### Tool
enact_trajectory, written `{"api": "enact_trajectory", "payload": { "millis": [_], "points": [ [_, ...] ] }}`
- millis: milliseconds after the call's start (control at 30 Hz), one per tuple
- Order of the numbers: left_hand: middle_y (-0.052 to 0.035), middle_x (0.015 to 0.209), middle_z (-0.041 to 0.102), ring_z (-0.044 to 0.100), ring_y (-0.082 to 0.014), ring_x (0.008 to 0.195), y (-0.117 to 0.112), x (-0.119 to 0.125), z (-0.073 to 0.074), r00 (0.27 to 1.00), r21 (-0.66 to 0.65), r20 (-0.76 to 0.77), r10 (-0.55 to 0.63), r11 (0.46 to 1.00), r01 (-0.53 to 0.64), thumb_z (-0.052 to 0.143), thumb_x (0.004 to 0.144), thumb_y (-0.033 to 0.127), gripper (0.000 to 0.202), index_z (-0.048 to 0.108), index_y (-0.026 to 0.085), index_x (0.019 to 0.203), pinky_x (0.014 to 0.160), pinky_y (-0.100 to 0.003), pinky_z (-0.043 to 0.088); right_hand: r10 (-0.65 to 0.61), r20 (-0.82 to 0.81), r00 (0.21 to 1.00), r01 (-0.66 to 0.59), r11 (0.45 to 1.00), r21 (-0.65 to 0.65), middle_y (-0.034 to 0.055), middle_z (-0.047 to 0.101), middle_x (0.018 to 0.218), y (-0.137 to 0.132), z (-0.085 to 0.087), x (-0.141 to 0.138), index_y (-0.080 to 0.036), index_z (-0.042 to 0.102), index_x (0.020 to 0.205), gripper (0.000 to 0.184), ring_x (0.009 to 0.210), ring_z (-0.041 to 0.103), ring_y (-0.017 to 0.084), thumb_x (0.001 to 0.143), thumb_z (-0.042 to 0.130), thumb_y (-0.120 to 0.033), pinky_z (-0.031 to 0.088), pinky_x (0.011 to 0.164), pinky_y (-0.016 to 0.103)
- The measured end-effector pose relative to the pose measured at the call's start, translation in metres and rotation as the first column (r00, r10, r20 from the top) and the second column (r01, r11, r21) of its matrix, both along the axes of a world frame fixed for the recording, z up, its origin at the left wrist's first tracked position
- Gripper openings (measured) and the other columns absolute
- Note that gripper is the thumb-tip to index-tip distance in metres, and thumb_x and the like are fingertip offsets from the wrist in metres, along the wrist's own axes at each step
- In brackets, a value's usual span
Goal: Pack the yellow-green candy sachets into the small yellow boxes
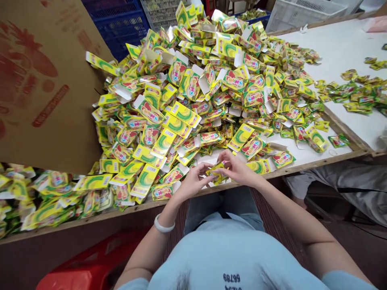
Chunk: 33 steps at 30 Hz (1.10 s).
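Observation:
My left hand [192, 181] and my right hand [236, 167] meet at the table's front edge, both pinched on one small yellow and green box [215, 170] held between the fingertips. The left wrist wears a white bracelet [163, 226]. Just beyond the hands rises a big pile of the same small yellow boxes [193, 100], many with open white flaps. More green and yellow sachets [356, 94] lie scattered on the white tabletop [341, 48] to the right.
A large brown cardboard sheet [39, 80] leans at the left. Blue crates [121, 20] and a white crate [302, 12] stand behind the table. A red stool [90, 266] is at my lower left. Another person's grey-clad leg [350, 185] is at right.

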<state>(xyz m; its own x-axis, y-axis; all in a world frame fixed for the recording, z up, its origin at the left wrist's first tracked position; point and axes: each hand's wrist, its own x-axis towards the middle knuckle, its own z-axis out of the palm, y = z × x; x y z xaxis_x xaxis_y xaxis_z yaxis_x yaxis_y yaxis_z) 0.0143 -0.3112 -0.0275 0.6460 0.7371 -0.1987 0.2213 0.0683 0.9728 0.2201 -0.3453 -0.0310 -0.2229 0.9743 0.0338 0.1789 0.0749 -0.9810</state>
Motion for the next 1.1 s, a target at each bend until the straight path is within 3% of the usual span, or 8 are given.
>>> {"api": "enact_trajectory", "payload": {
  "millis": [133,267,400,567,700,833,900,1100],
  "points": [
    [-0.0042,0.101,0.068,0.066,-0.0176,0.084,-0.009,0.004,-0.002,0.993,0.189,-0.083,-0.085,0.977,0.099,0.066,0.088,0.043,0.032,0.063,0.021,0.111,0.07,-0.028,0.056,0.028,-0.279,0.96,-0.116,0.946,-0.304,-0.0013,0.069,0.079,-0.028,-0.017,0.01,-0.022,0.057,0.112,0.039,0.05,0.065,0.013,0.084,0.07,-0.046,0.055,0.044,0.024],
    [-0.0081,0.105,0.066,0.066,-0.0211,0.09,0.012,0.019,-0.011,0.967,0.341,-0.252,0.037,0.939,0.053,0.057,0.094,0.044,0.036,0.058,0.019,0.119,0.074,-0.032,0.053,-0.292,-0.287,0.912,0.182,0.917,-0.356,-0.0034,0.064,0.06,-0.05,-0.028,0.032,-0.019,0.066,0.088,0.032,0.04,0.059,0.012,0.076,0.079,-0.046,0.049,0.033,0.022],
    [-0.0106,0.095,0.065,0.063,-0.028,0.093,0.032,0.042,-0.032,0.822,0.446,-0.56,0.108,0.875,0.188,0.064,0.089,0.046,0.036,0.062,0.014,0.104,0.081,-0.039,0.049,-0.488,-0.323,0.811,0.345,0.845,-0.409,-0.0014,0.068,0.068,-0.052,-0.029,0.047,-0.018,0.067,0.087,0.04,0.041,0.061,0.013,0.066,0.086,-0.046,0.051,0.033,0.022],
    [-0.0077,0.095,0.063,0.059,-0.0254,0.093,0.027,0.044,-0.027,0.822,0.501,-0.569,0.019,0.801,0.328,0.07,0.086,0.039,0.023,0.065,0.018,0.092,0.084,-0.037,0.047,-0.385,-0.271,0.882,0.279,0.891,-0.359,0.0064,0.073,0.1,-0.04,-0.02,0.044,-0.021,0.07,0.092,0.035,0.049,0.069,0.015,0.07,0.083,-0.045,0.06,0.042,0.029],
    [-0.0078,0.102,0.061,0.059,-0.0243,0.098,0.024,0.014,0.001,0.909,0.606,-0.413,-0.053,0.73,0.317,0.067,0.089,0.041,0.023,0.067,0.02,0.099,0.088,-0.038,0.047,-0.177,-0.289,0.941,0.072,0.937,-0.341,0.0028,0.073,0.089,-0.028,-0.006,0.036,-0.02,0.07,0.093,0.031,0.048,0.067,0.014,0.074,0.081,-0.042,0.06,0.045,0.027],
    [-0.0146,0.136,0.052,0.046,-0.0317,0.131,0.018,0.001,0.004,0.98,0.574,0.087,0.181,0.795,-0.197,0.07,0.076,0.066,0.082,0.044,0.023,0.141,0.107,-0.045,0.041,-0.314,-0.532,0.787,0.126,0.925,-0.36,-0.0042,0.067,0.065,-0.021,-0.004,0.013,-0.02,0.065,0.089,0.035,0.039,0.06,0.011,0.072,0.083,-0.046,0.052,0.036,0.022],
    [-0.017,0.148,0.043,0.034,-0.0356,0.143,0.01,0.011,-0.006,0.954,0.495,0.257,0.155,0.827,-0.267,0.076,0.065,0.071,0.104,0.035,0.022,0.148,0.117,-0.049,0.032,-0.362,-0.618,0.698,0.104,0.905,-0.413,-0.0046,0.066,0.062,-0.022,-0.009,-0.002,-0.02,0.063,0.086,0.04,0.036,0.057,0.01,0.069,0.084,-0.049,0.048,0.032,0.02],
    [-0.0036,0.095,0.065,0.066,-0.0199,0.091,-0.009,0.051,-0.015,0.766,-0.005,0.556,0.323,0.923,-0.386,0.066,0.088,0.049,0.037,0.059,0.023,0.113,0.094,-0.041,0.053,-0.501,-0.558,0.662,0.4,0.865,-0.302,-0.0036,0.065,0.068,-0.036,0.002,-0.01,-0.022,0.064,0.09,0.033,0.038,0.053,0.009,0.075,0.081,-0.046,0.045,0.032,0.021]
  ]
}}
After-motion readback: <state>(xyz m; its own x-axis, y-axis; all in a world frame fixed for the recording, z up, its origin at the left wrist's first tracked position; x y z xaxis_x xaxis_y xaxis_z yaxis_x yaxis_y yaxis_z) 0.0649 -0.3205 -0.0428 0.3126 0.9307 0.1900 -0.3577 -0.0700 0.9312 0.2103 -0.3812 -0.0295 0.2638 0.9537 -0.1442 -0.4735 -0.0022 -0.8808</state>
